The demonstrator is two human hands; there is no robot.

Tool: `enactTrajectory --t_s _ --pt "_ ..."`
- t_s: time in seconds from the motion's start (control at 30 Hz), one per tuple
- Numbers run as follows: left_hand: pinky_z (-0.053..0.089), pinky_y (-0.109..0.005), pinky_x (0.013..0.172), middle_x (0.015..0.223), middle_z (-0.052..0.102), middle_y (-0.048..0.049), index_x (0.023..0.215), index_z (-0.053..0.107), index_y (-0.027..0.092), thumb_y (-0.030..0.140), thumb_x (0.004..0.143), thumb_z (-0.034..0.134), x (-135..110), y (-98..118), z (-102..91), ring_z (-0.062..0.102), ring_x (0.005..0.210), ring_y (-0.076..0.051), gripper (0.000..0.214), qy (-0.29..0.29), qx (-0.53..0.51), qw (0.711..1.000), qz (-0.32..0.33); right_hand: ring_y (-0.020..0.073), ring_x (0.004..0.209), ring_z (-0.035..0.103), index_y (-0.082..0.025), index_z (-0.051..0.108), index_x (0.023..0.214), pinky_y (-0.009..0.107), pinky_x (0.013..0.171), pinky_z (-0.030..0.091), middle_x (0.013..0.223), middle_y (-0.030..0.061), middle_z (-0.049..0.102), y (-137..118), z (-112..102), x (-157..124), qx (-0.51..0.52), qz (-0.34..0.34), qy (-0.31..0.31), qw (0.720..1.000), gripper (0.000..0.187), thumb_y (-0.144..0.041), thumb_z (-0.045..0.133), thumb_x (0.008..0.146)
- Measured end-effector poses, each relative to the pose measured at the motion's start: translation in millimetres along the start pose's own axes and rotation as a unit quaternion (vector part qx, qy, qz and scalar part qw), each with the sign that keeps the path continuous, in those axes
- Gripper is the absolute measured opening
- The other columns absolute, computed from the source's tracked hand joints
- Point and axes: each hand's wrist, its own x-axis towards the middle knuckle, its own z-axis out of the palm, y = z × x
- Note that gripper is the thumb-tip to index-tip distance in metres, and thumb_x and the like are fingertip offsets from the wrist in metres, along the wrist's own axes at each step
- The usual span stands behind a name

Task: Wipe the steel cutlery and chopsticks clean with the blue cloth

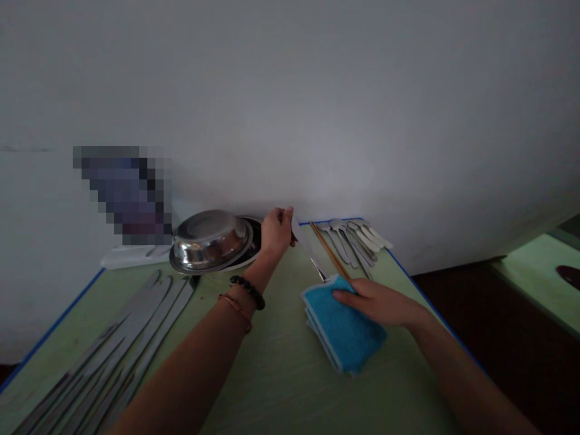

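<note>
By the blue cloth (pixel 345 329), 1 in all, is 1 right hand (pixel 368 297). Left of the cloth are 1 left hand (pixel 276 232), 2 bracelets (pixel 248 291), 1 shiny bowl (pixel 206 238) and at least 4 long metal tools (pixel 142 311). Beyond the cloth are 1 silver tool (pixel 304 241), 2 wooden sticks (pixel 328 248) and spoons (pixel 335 223) too bunched to count.

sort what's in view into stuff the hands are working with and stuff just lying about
In hand:
- blue cloth, in the right hand
- metal utensil, between the left hand and the cloth

Lying about:
- upturned metal bowl
- wooden chopsticks
- cutlery beside the chopsticks
- long-handled metal utensils on the left
</note>
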Motion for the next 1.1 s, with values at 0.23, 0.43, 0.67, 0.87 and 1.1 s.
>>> enactTrajectory --t_s 0.23,0.43,0.67,0.87,1.1 --pt "0.047 -0.026 0.058 0.060 0.063 -0.0045 0.078 0.061 0.012 0.034 0.091 0.039 15.1 -21.2 21.8 0.064 0.063 -0.019 0.034 0.001 0.091 0.996 -0.015 0.0173 0.076 0.055 -0.017 0.055 0.078 0.030 0.072 0.042 0.080 0.0040 0.060 8.9 -9.8 -4.1 -0.009 0.001 0.052 0.999 0.038 -0.048 0.034 0.088" --pt "0.050 -0.040 0.079 0.111 0.058 -0.0082 0.112 0.054 0.014 0.030 0.089 0.052 20.1 -30.6 38.1 0.059 0.093 -0.020 0.028 -0.034 0.148 0.988 -0.033 0.0179 0.073 0.054 -0.017 0.055 0.077 0.031 0.068 0.042 0.075 0.0039 0.058 23.0 -21.7 -7.2 0.014 0.055 0.094 0.994 0.043 -0.055 0.038 0.084" --pt "0.050 -0.041 0.079 0.115 0.056 -0.0083 0.115 0.052 0.016 0.029 0.088 0.053 31.6 -30.6 46.8 0.058 0.096 -0.021 0.030 -0.060 0.224 0.972 -0.030 0.0202 0.078 0.060 -0.017 0.059 0.089 0.033 0.069 0.048 0.089 0.0074 0.065 31.2 -40.0 -18.4 0.265 0.160 0.209 0.928 0.044 -0.058 0.051 0.075" --pt "0.049 -0.042 0.083 0.115 0.055 -0.0105 0.115 0.052 0.013 0.028 0.088 0.054 14.8 -26.7 57.7 0.057 0.099 -0.023 0.031 -0.084 0.290 0.952 0.043 0.0215 0.077 0.062 -0.016 0.061 0.087 0.036 0.071 0.049 0.087 0.0087 0.067 37.1 -37.7 -11.6 0.275 0.120 0.245 0.922 0.045 -0.058 0.051 0.075" --pt "0.029 -0.043 0.104 0.138 0.038 -0.0188 0.129 0.040 0.006 0.031 0.088 0.044 -39.1 -33.2 35.1 0.034 0.128 -0.029 0.049 -0.145 0.323 0.922 0.157 0.0237 0.079 0.063 -0.016 0.063 0.096 0.037 0.072 0.050 0.089 0.0089 0.068 38.9 -37.7 -13.1 0.268 0.089 0.261 0.923 0.049 -0.059 0.049 0.076"
